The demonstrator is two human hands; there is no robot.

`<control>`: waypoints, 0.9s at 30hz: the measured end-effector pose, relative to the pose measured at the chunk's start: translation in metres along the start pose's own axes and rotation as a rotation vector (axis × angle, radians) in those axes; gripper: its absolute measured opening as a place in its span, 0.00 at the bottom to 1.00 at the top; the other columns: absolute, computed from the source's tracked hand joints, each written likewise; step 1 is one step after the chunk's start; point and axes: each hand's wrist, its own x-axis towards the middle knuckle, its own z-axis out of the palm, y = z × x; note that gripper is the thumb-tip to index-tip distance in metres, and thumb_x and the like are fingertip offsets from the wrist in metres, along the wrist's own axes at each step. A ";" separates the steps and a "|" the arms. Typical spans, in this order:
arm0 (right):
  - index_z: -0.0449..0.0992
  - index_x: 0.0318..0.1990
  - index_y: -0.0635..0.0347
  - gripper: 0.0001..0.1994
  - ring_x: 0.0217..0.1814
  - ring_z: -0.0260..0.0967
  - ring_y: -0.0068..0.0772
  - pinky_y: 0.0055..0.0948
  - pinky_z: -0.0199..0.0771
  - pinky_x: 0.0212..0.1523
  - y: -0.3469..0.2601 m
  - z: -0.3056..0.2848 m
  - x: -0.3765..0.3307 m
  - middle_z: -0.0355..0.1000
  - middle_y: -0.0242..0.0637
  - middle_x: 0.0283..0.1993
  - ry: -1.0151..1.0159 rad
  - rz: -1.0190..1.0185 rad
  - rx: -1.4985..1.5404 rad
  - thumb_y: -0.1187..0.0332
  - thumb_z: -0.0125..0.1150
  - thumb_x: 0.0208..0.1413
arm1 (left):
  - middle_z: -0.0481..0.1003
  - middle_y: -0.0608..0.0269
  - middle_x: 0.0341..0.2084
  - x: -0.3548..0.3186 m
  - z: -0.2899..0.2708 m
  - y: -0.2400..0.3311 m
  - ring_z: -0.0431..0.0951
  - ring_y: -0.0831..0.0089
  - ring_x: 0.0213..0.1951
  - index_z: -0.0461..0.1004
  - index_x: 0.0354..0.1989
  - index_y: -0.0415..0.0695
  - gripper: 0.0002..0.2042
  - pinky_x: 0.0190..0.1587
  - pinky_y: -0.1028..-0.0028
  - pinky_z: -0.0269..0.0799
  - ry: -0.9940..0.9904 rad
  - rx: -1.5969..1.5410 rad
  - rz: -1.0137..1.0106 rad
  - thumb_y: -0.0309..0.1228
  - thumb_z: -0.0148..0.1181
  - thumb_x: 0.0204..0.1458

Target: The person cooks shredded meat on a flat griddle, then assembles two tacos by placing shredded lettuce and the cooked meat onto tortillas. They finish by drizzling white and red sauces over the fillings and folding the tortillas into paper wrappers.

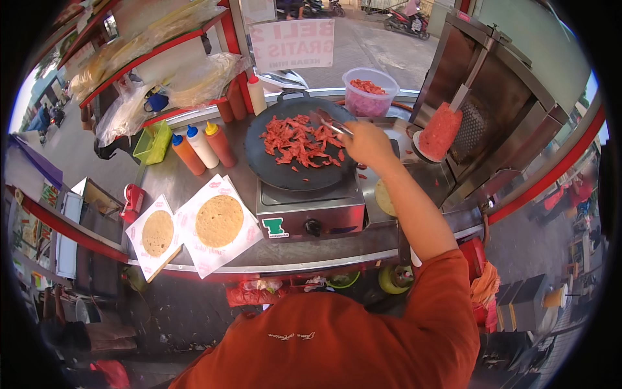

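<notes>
My right hand (369,144) is closed around a pair of metal tongs (333,123), reaching in over the right side of a round black griddle pan (260,166). The tips of the tongs are at the strips of red meat (297,144) spread over the pan. Under the pan stands a steel gas stove (298,211) with a black knob. To its left, two flatbreads lie on white printed paper, a larger flatbread (219,221) and a smaller flatbread (157,233). A third flatbread (385,198) is partly hidden behind my right forearm. My left hand does not show.
Three squeeze bottles (204,146) and a green basket (153,142) stand left of the pan. Behind it sits a clear tub (370,92) of red and pinkish food. At the right, a meat cone (440,132) hangs before a steel grill (512,110). A bagged shelf (175,52) overhangs the left.
</notes>
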 end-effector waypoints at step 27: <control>0.80 0.55 0.57 0.18 0.47 0.81 0.60 0.54 0.81 0.45 -0.076 0.007 -0.050 0.80 0.49 0.47 -0.118 0.106 -0.229 0.56 0.64 0.65 | 0.84 0.60 0.45 -0.019 -0.068 -0.118 0.85 0.61 0.45 0.81 0.49 0.44 0.12 0.49 0.65 0.82 0.030 -0.022 -0.137 0.34 0.53 0.68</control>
